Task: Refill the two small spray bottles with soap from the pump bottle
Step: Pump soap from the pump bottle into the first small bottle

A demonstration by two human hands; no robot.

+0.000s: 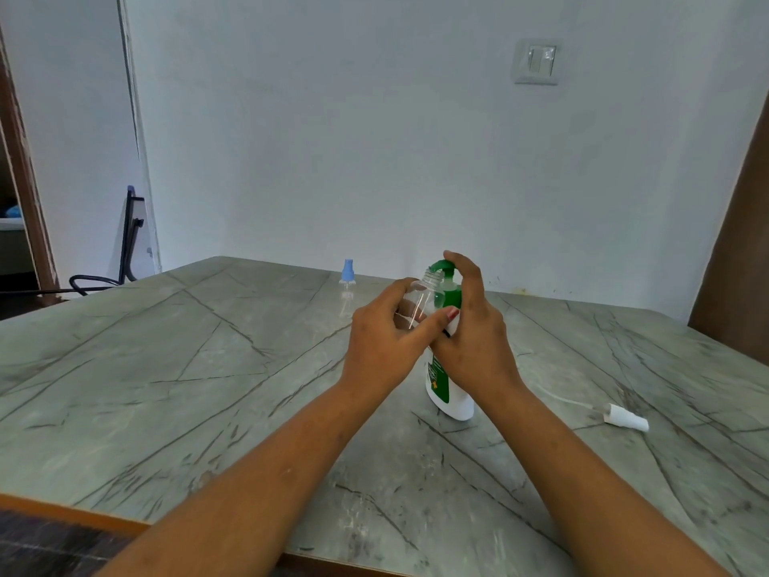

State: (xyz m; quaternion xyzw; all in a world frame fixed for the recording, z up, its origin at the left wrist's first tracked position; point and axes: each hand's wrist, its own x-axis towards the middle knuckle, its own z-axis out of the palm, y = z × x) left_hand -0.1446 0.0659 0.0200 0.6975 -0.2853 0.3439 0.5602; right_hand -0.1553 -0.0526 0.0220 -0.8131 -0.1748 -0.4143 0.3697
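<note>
A white pump bottle [451, 399] with a green label and green pump head [442, 266] stands on the marble table [208, 368]. My left hand [380, 347] grips a clear small spray bottle [418, 299] with no cap, its open neck held up under the pump spout. My right hand [478, 326] wraps the pump bottle's upper part, with a finger resting on top of the pump head. A second clear spray bottle with a blue cap [347, 287] stands farther back. A white spray cap with its dip tube [624, 418] lies on the table to the right.
A white wall with a light switch [537, 62] rises behind the table. A black chair [125, 251] sits off the table's far left corner. A brown panel [736, 243] stands at the right. The table's near edge runs along the bottom left.
</note>
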